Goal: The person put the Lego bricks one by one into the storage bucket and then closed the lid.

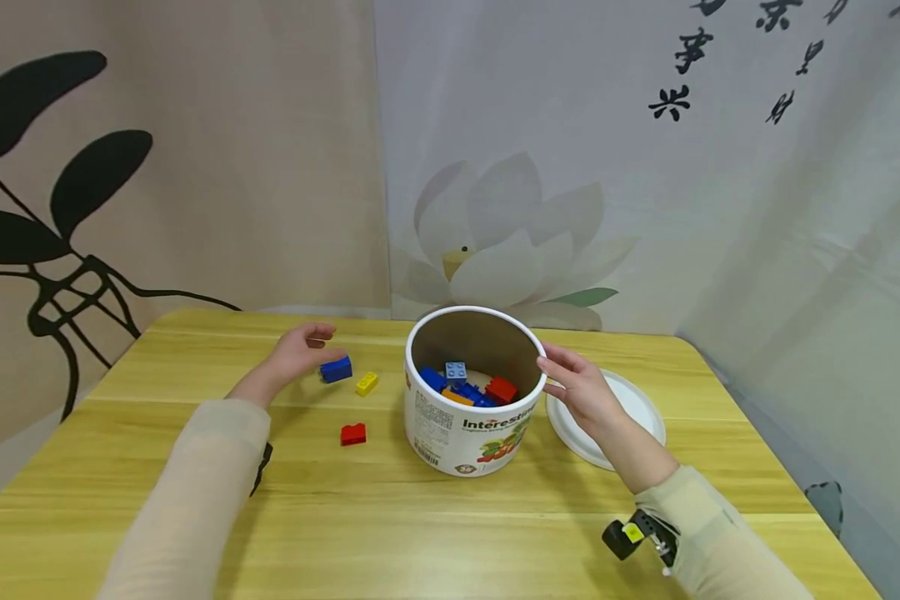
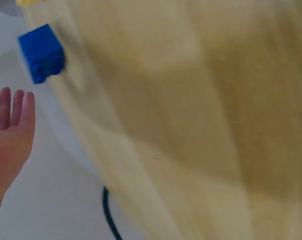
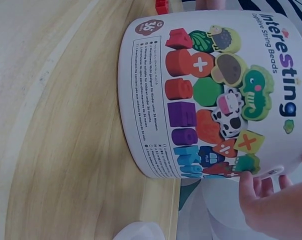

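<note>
Coloured blocks (image 1: pixel 467 389) are contained in the tub (image 1: pixel 450 437), its rim gripped by the right hand (image 1: pixel 583 390); the left hand (image 1: pixel 298 356), fingers extended, empty, is held beside a blue brick (image 1: pixel 337 370).

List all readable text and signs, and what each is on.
"Interesting": white bucket
"Cognitive String Beads": same bucket
"36": brown badge on bucket
"Not suitable for children under 36 months": bucket's panel; remaining small print unreadable
"+", "×", "÷": bucket's pictured beads
"事", "兴", "里": backdrop; other characters cropped or unclear
</note>
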`<state>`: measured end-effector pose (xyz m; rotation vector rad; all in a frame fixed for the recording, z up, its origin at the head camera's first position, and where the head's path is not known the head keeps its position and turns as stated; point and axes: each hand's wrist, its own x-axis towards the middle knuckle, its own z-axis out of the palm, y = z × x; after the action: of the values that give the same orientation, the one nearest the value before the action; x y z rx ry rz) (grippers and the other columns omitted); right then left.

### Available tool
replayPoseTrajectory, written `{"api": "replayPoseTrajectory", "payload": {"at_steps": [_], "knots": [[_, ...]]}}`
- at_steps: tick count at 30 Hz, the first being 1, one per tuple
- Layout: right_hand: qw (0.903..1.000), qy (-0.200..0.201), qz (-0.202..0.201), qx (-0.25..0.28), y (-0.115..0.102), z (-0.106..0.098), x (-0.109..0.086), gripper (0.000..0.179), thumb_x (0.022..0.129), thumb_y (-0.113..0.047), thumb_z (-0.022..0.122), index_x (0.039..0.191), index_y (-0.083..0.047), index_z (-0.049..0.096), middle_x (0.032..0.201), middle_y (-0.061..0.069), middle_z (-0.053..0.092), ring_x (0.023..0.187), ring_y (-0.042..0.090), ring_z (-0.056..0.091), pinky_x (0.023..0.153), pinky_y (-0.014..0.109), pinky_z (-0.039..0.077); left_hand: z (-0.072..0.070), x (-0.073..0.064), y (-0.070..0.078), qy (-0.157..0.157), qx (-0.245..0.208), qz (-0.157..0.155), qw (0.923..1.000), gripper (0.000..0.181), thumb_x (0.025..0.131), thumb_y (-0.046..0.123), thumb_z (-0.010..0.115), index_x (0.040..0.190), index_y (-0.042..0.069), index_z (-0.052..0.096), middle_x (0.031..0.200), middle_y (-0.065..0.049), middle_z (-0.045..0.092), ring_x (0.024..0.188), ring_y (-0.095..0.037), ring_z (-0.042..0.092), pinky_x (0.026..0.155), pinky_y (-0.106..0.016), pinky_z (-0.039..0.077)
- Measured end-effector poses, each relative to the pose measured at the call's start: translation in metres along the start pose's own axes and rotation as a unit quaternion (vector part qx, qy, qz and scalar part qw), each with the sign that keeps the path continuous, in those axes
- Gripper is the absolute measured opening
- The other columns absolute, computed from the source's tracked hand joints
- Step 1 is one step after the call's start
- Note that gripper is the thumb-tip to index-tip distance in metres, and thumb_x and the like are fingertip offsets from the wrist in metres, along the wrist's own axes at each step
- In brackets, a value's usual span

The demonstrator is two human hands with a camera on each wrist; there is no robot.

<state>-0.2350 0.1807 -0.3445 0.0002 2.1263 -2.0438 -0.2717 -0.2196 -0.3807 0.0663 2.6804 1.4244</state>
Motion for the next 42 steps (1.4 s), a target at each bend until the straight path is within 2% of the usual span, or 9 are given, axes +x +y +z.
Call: {"api": "replayPoseTrajectory", "payload": {"at_steps": [5,13,18,21,27,32,42], "knots": [[1.0000,-0.005,-0.003,0.005,-0.001,0.001,0.000,0.051,0.096,-0.014,0.051,0.142,0.002,0.034,0.142,0.016,0.038,0.104,0.005,0.055,0.098,0.031,0.045,-0.001,-0.002,-0.014,-0.005,0.020,-0.016,0.9997,0.061,0.091,0.019,0.060,0.140,-0.006,0.032,0.142,-0.030,0.034,0.128,-0.045,0.035,0.105,-0.052,0.035],[0.9999,-0.005,0.000,0.011,-0.001,0.003,0.002,0.051,0.096,-0.014,0.052,0.141,0.002,0.035,0.142,0.016,0.039,0.103,0.006,0.055,0.087,0.021,0.049,0.002,-0.005,-0.024,-0.004,0.051,-0.019,0.9985,0.054,0.090,0.013,0.060,0.134,-0.011,0.038,0.134,-0.033,0.041,0.120,-0.045,0.043,0.102,-0.051,0.039],[0.9999,-0.004,-0.001,0.012,-0.001,0.004,0.002,0.051,0.095,-0.014,0.052,0.141,0.002,0.036,0.140,0.016,0.040,0.102,0.006,0.056,0.088,0.022,0.049,0.002,-0.007,-0.027,0.000,0.050,-0.022,0.9985,0.049,0.090,0.012,0.061,0.129,-0.012,0.043,0.125,-0.033,0.049,0.113,-0.042,0.049,0.098,-0.049,0.042],[0.9999,-0.002,0.003,0.012,-0.001,0.005,0.001,0.051,0.095,-0.014,0.052,0.141,0.002,0.036,0.139,0.015,0.041,0.101,0.006,0.056,0.087,0.022,0.049,0.001,-0.008,-0.027,0.001,0.052,-0.025,0.9984,0.048,0.089,0.013,0.061,0.128,-0.011,0.044,0.122,-0.032,0.051,0.110,-0.041,0.051,0.096,-0.048,0.044],[1.0000,-0.003,0.003,0.006,-0.001,0.005,0.001,0.051,0.096,-0.014,0.052,0.141,0.002,0.035,0.141,0.016,0.039,0.102,0.006,0.055,0.084,0.019,0.049,-0.005,-0.011,-0.026,0.003,0.047,-0.030,0.9985,0.050,0.091,0.016,0.060,0.130,-0.010,0.043,0.128,-0.031,0.048,0.115,-0.042,0.049,0.098,-0.049,0.042],[1.0000,-0.004,0.001,0.002,-0.002,0.003,0.001,0.051,0.096,-0.015,0.051,0.142,0.001,0.035,0.143,0.017,0.038,0.104,0.007,0.054,0.089,0.023,0.049,-0.015,-0.015,-0.021,0.006,0.037,-0.029,0.9989,0.052,0.091,0.020,0.059,0.131,-0.008,0.042,0.129,-0.030,0.046,0.116,-0.042,0.047,0.096,-0.048,0.044],[1.0000,-0.004,0.001,-0.004,-0.001,0.000,0.000,0.052,0.096,-0.016,0.051,0.142,0.002,0.035,0.143,0.018,0.037,0.107,0.007,0.053,0.083,0.018,0.048,-0.026,-0.019,-0.008,0.002,0.053,-0.017,0.9984,0.054,0.092,0.024,0.059,0.131,-0.008,0.042,0.129,-0.029,0.047,0.115,-0.041,0.048,0.094,-0.047,0.045]]}}
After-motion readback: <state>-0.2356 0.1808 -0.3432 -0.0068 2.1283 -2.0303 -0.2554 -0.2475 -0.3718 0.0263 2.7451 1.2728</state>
